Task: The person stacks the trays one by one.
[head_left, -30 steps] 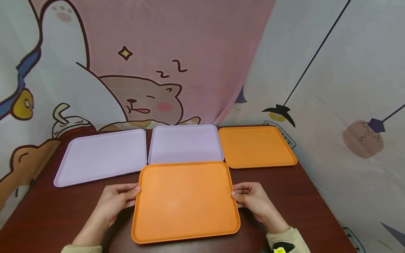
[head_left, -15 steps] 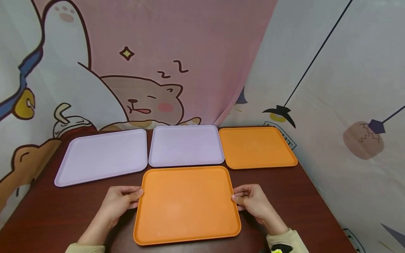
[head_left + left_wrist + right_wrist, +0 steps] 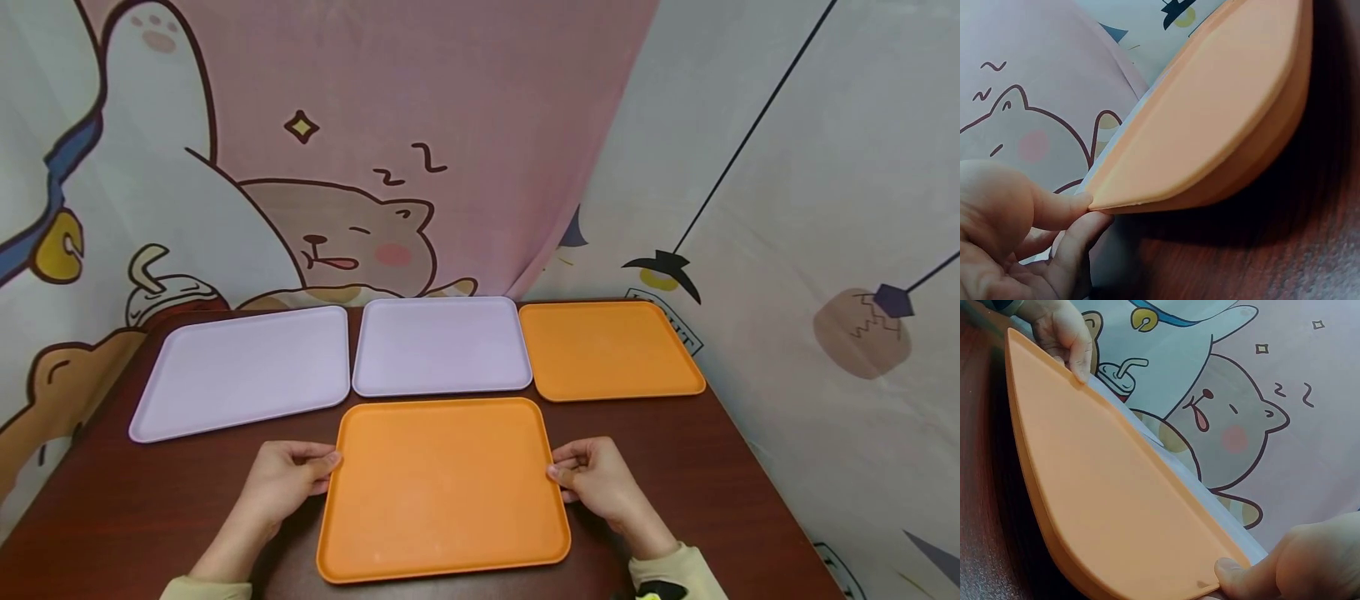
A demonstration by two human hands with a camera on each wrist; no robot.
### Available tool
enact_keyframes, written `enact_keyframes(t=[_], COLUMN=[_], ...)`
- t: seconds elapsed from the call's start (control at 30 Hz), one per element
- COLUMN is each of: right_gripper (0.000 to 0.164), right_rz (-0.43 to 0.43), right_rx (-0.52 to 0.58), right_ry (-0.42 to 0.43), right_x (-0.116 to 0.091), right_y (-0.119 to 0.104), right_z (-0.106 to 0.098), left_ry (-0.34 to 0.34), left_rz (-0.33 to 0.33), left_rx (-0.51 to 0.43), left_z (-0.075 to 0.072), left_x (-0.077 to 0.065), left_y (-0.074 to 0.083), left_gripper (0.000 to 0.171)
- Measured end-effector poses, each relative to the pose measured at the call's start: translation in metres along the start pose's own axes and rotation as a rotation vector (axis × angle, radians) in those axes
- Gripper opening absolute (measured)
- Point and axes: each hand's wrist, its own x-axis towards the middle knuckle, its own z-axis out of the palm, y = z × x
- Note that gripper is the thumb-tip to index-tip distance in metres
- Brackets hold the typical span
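An orange rectangular tray lies level, close over the front of the dark wooden table, a shadow beneath its edge in the left wrist view. My left hand pinches its left rim, thumb on top and fingers below, as the left wrist view shows at the thumb. On the opposite side my right hand pinches the right rim, with the thumb over the edge. Nothing lies on the tray. Its underside is hidden in the head view.
Along the back of the table stand a lavender tray at left, another lavender tray in the middle and a second orange tray at right. A printed cartoon curtain hangs right behind them.
Both hands have brought the front orange tray slightly toward me and lower. It overlapped the middle lavender tray's edge before; a strip of table now shows between them. The back trays stay put.
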Motion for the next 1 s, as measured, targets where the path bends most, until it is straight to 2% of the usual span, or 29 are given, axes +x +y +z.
enact_keyframes(t=[0.37,1.0], right_gripper=[0.013,0.012], right_rz=[-0.028,-0.006], right_rx=[-0.096,-0.134], right_ry=[0.057,0.100], right_x=[0.0002,-0.0001], right_y=[-0.0031,-0.0069], right_z=[0.0050,0.0087], left_ry=[0.020,0.025], left_rz=[0.009,0.007], left_rx=[0.068,0.109], left_z=[0.0023,0.0029], left_x=[0.0034,0.0027], left_y=[-0.0012,0.0023], left_gripper=[0.020,0.016])
